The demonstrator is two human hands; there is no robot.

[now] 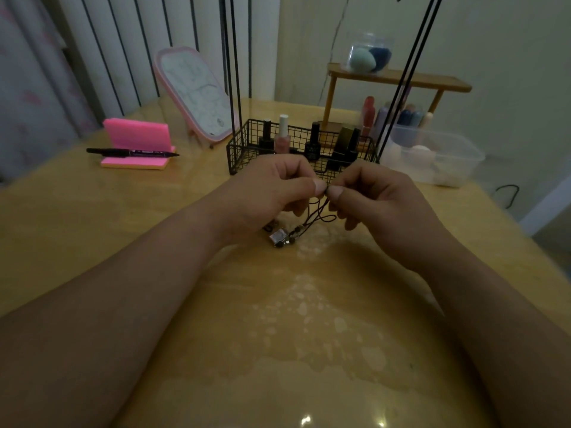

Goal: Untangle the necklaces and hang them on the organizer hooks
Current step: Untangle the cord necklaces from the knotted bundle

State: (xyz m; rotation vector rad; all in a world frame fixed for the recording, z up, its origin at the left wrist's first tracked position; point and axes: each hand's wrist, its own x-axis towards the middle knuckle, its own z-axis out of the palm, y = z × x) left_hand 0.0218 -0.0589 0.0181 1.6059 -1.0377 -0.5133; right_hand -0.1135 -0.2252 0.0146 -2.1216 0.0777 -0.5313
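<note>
My left hand [272, 189] and my right hand [367, 196] meet above the wooden table [92, 230], thumbs nearly touching. Both pinch the dark cords of the tangled necklaces [321, 216], which loop down between them. A silver square pendant [278, 236] and small beads hang at the bottom, close to the tabletop. Behind the hands stands the black wire organizer [244, 146]; its thin black rods [233, 57] rise out of the top of the view, so its hooks are hidden.
The organizer's basket holds several nail polish bottles [282, 135]. A pink mirror [194, 94] and pink sticky notes [137, 137] with a black marker [133, 152] sit at the left. A clear plastic box [432, 156] and wooden shelf [398, 78] stand at the right.
</note>
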